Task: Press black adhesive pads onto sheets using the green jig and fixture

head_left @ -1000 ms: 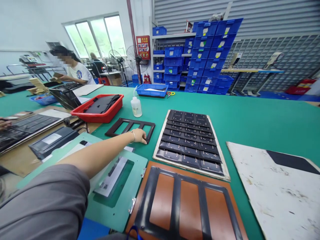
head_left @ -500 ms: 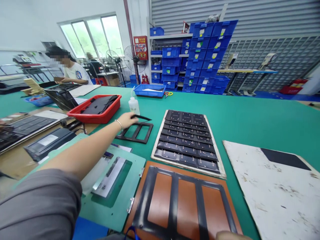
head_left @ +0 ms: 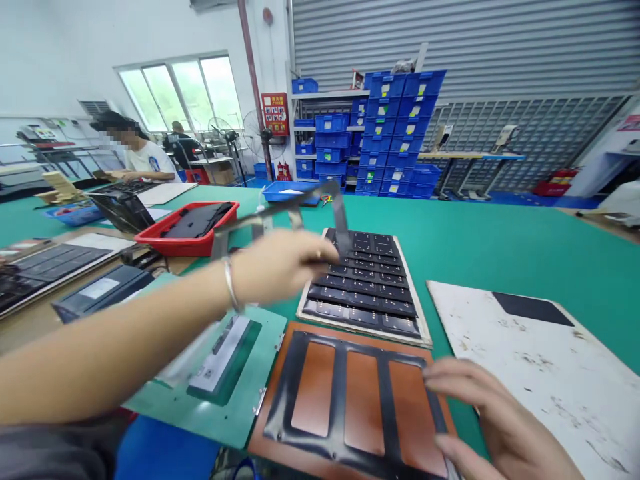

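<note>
My left hand [head_left: 283, 263], with a bracelet at the wrist, is closed on a thin black frame [head_left: 341, 220]. The frame is lifted above the table and blurred by motion. Below it lies a brown board [head_left: 365, 400], hinged to a green plate [head_left: 235, 417]. Another black frame [head_left: 338, 393] with three windows rests flat on the brown board. My right hand [head_left: 500, 420] is at that board's right edge, thumb and fingers apart, the fingertips at the frame's right side. Behind the board, rows of black panels [head_left: 363, 293] overlap on a pale board.
A white stained board [head_left: 540, 373] with a black piece lies at right. A red tray [head_left: 200, 247] of black parts and a blue tray [head_left: 280, 193] stand farther back on the green table [head_left: 480, 240]. A co-worker [head_left: 145, 157] sits at far left.
My left hand has lifted the black frame off the table and brought it right and nearer. My right hand has come further into view, onto the brown board's right edge.
</note>
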The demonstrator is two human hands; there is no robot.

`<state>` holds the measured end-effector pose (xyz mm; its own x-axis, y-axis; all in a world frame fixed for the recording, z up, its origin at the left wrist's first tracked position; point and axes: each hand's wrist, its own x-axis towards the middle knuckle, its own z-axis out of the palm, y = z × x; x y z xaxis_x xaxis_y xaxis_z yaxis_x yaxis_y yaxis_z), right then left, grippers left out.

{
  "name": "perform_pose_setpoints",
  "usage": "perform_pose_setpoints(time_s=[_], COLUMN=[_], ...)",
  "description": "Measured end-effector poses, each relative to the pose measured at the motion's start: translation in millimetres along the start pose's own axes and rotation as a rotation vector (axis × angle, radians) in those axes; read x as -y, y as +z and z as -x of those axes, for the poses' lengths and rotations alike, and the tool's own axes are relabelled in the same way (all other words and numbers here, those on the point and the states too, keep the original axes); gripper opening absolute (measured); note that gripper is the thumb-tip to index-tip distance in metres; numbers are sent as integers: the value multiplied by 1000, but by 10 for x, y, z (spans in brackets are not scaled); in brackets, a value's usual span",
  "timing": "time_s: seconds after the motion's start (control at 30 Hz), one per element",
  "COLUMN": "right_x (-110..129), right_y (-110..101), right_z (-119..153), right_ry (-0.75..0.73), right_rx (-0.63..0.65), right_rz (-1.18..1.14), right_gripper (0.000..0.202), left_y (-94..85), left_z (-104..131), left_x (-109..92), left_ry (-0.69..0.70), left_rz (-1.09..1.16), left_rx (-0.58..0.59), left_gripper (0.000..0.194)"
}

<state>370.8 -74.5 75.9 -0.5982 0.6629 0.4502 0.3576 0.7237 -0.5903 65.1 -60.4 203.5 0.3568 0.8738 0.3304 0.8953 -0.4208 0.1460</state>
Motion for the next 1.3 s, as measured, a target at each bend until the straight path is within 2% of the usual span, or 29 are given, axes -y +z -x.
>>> perform_pose_setpoints(time_s=[0.07,0.1,0.17,0.23,0.3,0.37,0.5,0.57,0.63,0.7,0.8,0.87,0.93,1.0,1.07,1.17,1.23,1.3], right_x=[93,131,171,164,130,87,-25,-96,-162,-200,-178,-121,-56,-10,6,-4,-26,-71], right_y=[67,118,235,320,325,245,-9,-105,-173,-226,-286,-304,-318,-358,-444,-604,-632,-533], right_z=[-51,-72,-82,-43,30,109,217,230,209,152,10,-113,-254,-401,-524,-570,-470,-274], right_ry=[-113,-167,-201,-124,-11,61,218,291,345,380,385,354,284,208,177,149,76,-11], right_rx=[-115,-89,85,257,333,343,342,351,377,432,592,692,742,725,617,352,230,216], right_rz=[148,192,220,198,149,92,-29,-91,-135,-181,-291,-327,-276,-158,-19,175,248,252], right_gripper=[44,45,35,22,22,22,12,10,10,9,43,54,49,41,35,31,29,28], left_y=[486,730,1144,1394,1476,1450,1319,1245,1140,995,751,612,501,409,327,277,356,556], left_z=[199,309,516,682,811,935,1228,1349,1401,1367,1199,1054,914,798,726,750,872,1073], left_x=[-381,-532,-746,-842,-831,-737,-442,-312,-223,-182,-178,-176,-148,-92,-21,63,87,83], left_ry=[181,243,276,200,117,36,-159,-220,-221,-176,-98,-61,-32,-28,-54,-41,60,173], left_rz=[62,86,186,293,382,407,294,241,216,214,200,184,173,146,89,5,-3,24], left_rx=[232,318,395,415,388,355,355,392,429,441,445,451,471,471,389,69,-156,-253], left_gripper=[26,25,18,13,14,22,38,35,26,20,20,22,23,24,20,15,14,13])
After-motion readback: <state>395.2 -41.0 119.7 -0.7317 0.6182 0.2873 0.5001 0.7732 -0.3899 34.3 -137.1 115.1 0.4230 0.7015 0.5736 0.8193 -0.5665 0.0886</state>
